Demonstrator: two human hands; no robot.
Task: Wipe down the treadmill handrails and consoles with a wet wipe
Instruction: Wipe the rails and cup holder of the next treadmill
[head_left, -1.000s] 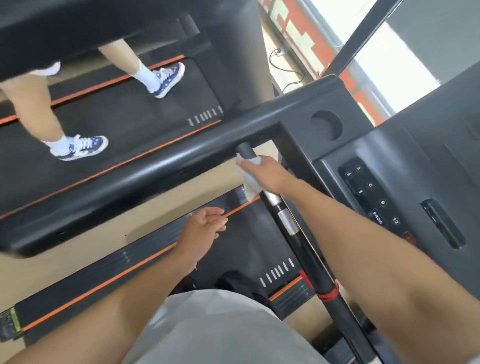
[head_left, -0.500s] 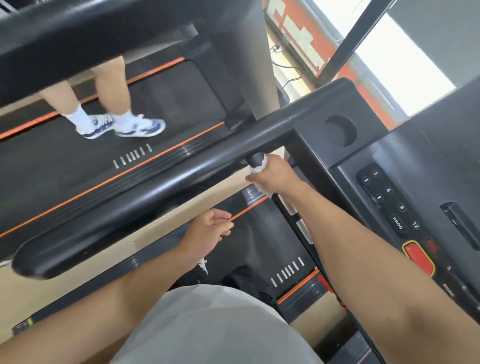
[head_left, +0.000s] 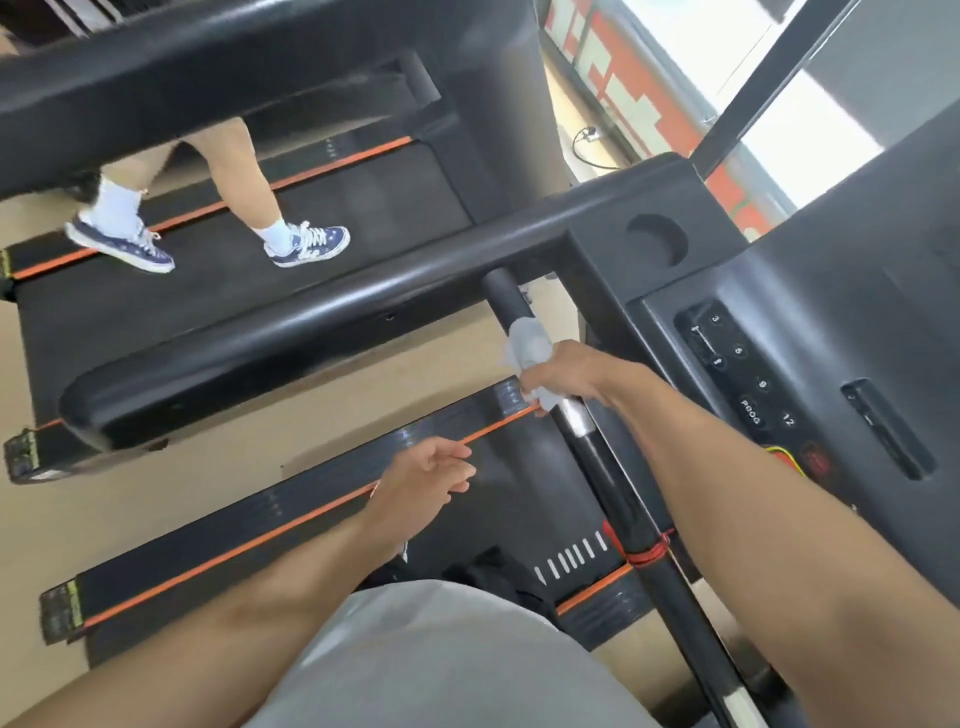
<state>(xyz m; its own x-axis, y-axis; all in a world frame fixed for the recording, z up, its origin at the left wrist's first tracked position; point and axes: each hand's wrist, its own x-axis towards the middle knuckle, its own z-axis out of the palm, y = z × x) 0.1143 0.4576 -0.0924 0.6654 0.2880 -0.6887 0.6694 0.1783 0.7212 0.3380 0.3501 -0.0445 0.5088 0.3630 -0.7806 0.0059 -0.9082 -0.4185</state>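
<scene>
Under my head camera, my right hand (head_left: 563, 376) reaches forward with the arm stretched nearly straight, forearm crossing from the lower right corner up toward the middle. Its fingers curl round the thin black grip bar (head_left: 597, 457), with the wet wipe (head_left: 527, 345) bunched between palm and bar. Part of the wipe sticks out beyond my knuckles, away from me, and a smaller fold shows on my wrist side, just above a shiny metal band on the bar. Beyond the hand the bar runs up to meet the thick black handrail (head_left: 291, 332), which lies crosswise to the left of my hand. To the right of my hand and forearm sits the console (head_left: 810, 332), with numbered buttons, a PROG key and a round cup recess. Nearer to me than the hand, a red cord (head_left: 644, 553) is wound round the bar.

My left hand (head_left: 423, 480) hangs lower and to the left of the right one, well apart from it, arm bent at the elbow. Its fingers are loosely curled and hold nothing; it touches no part of the machine and hovers over the orange-edged side rail of the treadmill deck (head_left: 270, 525).

Far left of both hands, on the next treadmill, another person's legs in blue sneakers (head_left: 306, 244) stand on the belt.
</scene>
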